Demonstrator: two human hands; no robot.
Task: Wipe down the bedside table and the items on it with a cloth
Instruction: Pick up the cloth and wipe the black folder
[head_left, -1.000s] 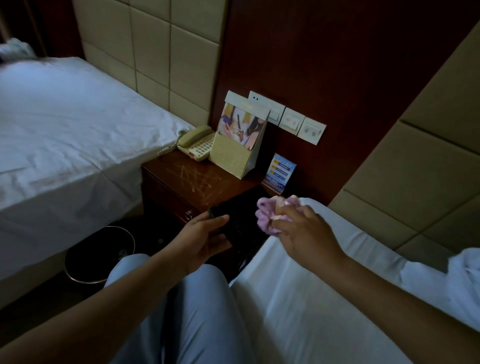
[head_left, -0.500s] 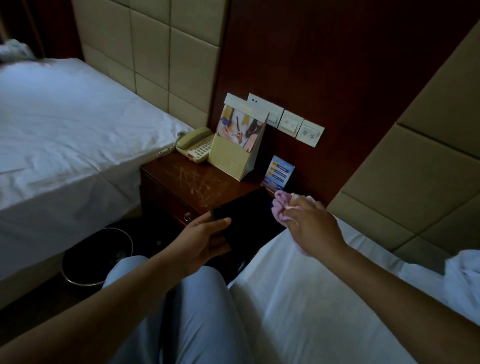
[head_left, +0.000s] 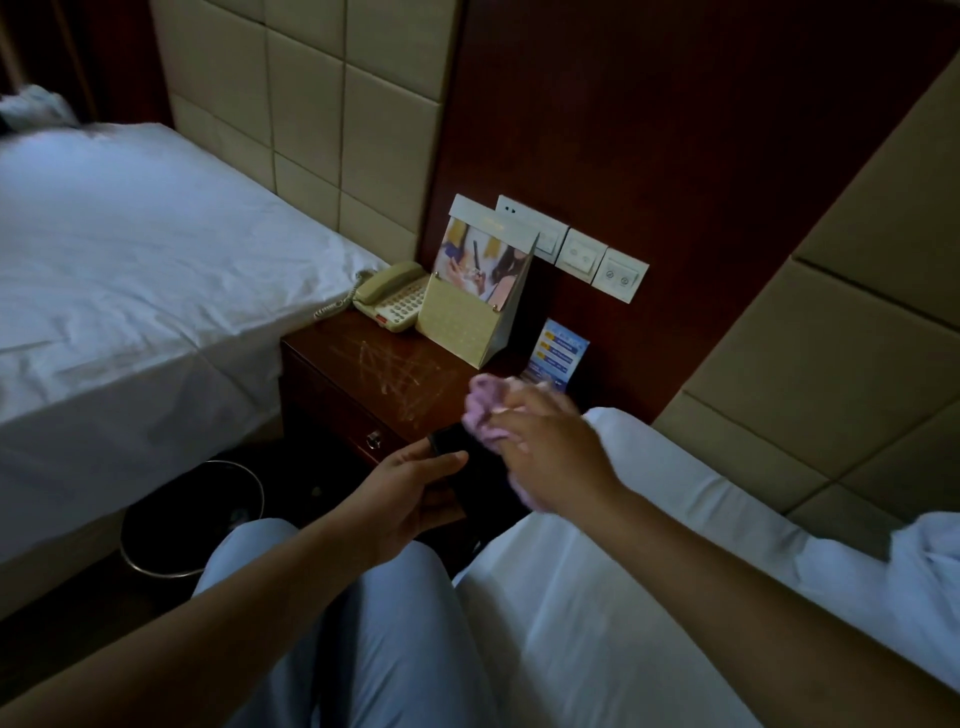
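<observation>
While the left hand (head_left: 410, 499) grips a dark flat object (head_left: 467, 467) at the bedside table's (head_left: 363, 374) front right corner, the right hand (head_left: 550, 457) clutches a bunched pink cloth (head_left: 483, 410) against it.

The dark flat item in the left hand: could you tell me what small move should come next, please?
Probably draw the pink cloth, bunched in the right hand, across the dark item. The left hand holds it steady at the bedside table edge, cloth just above it.

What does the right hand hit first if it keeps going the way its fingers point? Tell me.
Probably the dark object held by the left hand: the right hand, gripping the cloth, points left across it. Depth is unclear, so it may already touch.
</observation>
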